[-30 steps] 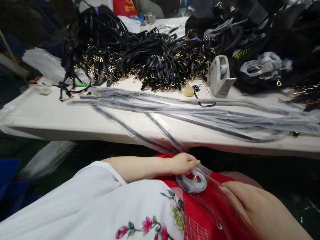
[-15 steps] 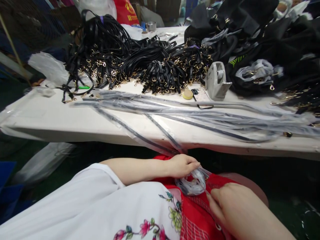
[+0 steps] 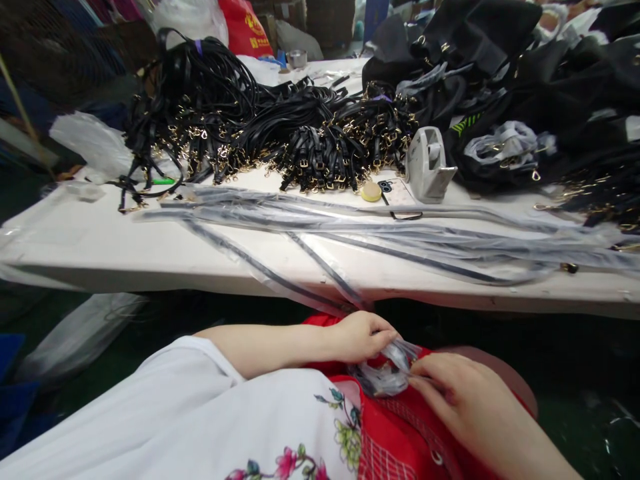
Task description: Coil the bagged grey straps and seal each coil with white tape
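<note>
A coiled strap in clear plastic wrap (image 3: pixel 383 379) rests over my lap, on the red apron (image 3: pixel 387 433). My left hand (image 3: pixel 364 339) is closed on the coil's upper left side, thumb and fingers over the plastic. At the coil's right side my right hand (image 3: pixel 447 380) pinches the plastic between thumb and fingers. Wrapped black straps (image 3: pixel 280 277) run from the table edge down towards my lap; their lower ends are hidden behind my left hand. More plastic-wrapped straps (image 3: pixel 400 233) lie lengthwise along the table's front.
Black straps with gold buckles and clasps (image 3: pixel 320 157) are heaped across the white table (image 3: pixel 125 243). A tape dispenser (image 3: pixel 429 165), a phone (image 3: pixel 397 193) and a yellow round tin (image 3: pixel 371 192) stand mid-table. Black bags (image 3: pixel 550 87) fill the right side, with another wrapped coil (image 3: pixel 503 143) on them.
My right hand has moved up and inward to the coil's right edge, its fingers now pinching the plastic there. My left hand keeps its hold. The view has shifted slightly.
</note>
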`<state>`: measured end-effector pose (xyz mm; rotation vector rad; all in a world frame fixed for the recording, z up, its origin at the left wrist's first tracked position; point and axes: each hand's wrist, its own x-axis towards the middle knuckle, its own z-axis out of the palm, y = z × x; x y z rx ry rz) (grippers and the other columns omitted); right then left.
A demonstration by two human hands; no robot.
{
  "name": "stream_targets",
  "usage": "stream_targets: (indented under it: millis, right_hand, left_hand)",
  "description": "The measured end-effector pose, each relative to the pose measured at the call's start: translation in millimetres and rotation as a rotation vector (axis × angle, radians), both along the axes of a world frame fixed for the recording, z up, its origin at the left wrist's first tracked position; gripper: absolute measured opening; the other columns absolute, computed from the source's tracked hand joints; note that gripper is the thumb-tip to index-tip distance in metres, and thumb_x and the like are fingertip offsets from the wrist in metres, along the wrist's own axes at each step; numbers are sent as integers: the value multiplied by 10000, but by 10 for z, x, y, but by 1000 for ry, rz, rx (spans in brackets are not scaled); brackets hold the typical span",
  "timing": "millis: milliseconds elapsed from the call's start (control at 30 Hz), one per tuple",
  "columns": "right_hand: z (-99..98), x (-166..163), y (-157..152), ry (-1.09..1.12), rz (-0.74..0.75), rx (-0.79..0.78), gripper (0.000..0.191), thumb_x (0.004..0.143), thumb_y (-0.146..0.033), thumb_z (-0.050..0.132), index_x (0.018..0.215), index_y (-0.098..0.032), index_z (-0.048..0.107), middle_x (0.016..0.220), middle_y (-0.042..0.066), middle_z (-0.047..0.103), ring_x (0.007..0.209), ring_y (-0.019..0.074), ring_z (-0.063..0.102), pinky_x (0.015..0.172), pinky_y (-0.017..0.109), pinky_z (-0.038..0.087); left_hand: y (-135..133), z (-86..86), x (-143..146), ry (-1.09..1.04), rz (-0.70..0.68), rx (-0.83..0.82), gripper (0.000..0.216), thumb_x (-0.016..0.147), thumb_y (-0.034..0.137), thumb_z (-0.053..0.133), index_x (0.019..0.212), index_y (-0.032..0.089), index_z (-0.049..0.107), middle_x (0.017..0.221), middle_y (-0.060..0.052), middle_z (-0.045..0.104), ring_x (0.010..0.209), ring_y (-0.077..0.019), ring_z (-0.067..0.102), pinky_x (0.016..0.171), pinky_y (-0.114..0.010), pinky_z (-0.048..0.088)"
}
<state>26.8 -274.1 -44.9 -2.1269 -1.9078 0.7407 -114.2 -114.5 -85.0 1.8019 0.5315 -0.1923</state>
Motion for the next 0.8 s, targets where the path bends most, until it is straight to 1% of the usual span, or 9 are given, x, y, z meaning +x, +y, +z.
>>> stream_targets:
  millis: [100, 200, 333, 433, 500, 567, 633, 700, 800]
  right_hand:
    - [-18, 69, -31, 90, -70, 203, 176, 930, -261, 546, 837, -287, 694, 842, -35, 733, 816, 185, 681, 796, 312, 492]
    - [-136, 91, 37, 158, -205, 349, 174, 915, -314, 590, 772, -275, 681, 787, -32, 728, 865, 205, 685, 920, 336, 466]
    - [-331, 53, 133, 289, -356, 414, 159, 875, -342, 635, 742, -268, 681, 748, -24, 720, 898, 224, 686, 879, 326, 473]
    - [-384, 37, 168, 374, -434, 383, 199, 869, -384, 634, 732, -248, 684, 746, -7, 713, 814, 209, 676, 755, 290, 485]
    - [-388, 67, 183, 439, -512, 308, 286, 894, -459, 587, 744, -232, 677, 719, 2, 693, 707, 190, 646, 656, 279, 468]
    - [-406, 114, 200, 557, -575, 222, 409, 940, -545, 466, 803, -221, 673, 716, 16, 683, 691, 193, 630, 655, 286, 466]
    - [-459, 142, 221, 684, -596, 158, 511, 952, -608, 376, 852, -209, 679, 787, 46, 703, 787, 219, 641, 748, 307, 480]
    - [-539, 123, 248, 843, -601, 109, 544, 917, -655, 410, 870, -193, 693, 878, 74, 718, 868, 242, 639, 822, 330, 478]
    - [-646, 21, 294, 1105, -692, 74, 446, 815, -622, 621, 845, -183, 691, 802, 49, 690, 744, 210, 612, 685, 303, 477]
  left_hand:
    - [-4, 68, 4, -109, -39, 66, 319, 932, 281, 459, 941, 115, 732, 869, -50, 696, 780, -146, 606, 728, -213, 457]
    - [-33, 127, -8, -230, -93, 69, 280, 912, 224, 467, 889, 112, 723, 871, -55, 680, 815, -143, 608, 777, -207, 459]
    - [-101, 99, -46, -281, -80, 76, 282, 884, 348, 580, 773, 116, 693, 728, -20, 628, 680, -122, 560, 651, -202, 434]
    - [-95, 46, -39, -255, -7, 59, 376, 883, 464, 590, 758, 121, 680, 698, -7, 619, 652, -112, 549, 615, -199, 414]
    - [-43, 37, -11, -286, 13, 58, 373, 905, 447, 565, 753, 126, 678, 711, -11, 627, 679, -112, 565, 644, -196, 423]
    - [29, 52, 20, -359, 11, 97, 355, 919, 405, 552, 738, 126, 677, 712, -21, 625, 690, -114, 572, 668, -201, 433]
    - [88, 70, 37, -447, -19, 147, 334, 929, 359, 539, 741, 125, 684, 724, -37, 628, 695, -118, 577, 682, -207, 446]
    - [111, 73, 29, -524, -82, 200, 314, 934, 328, 530, 760, 126, 697, 767, -59, 644, 729, -129, 594, 715, -213, 465]
    - [77, 32, -18, -577, -157, 274, 272, 935, 323, 531, 859, 146, 723, 909, -91, 677, 840, -155, 624, 799, -232, 491]
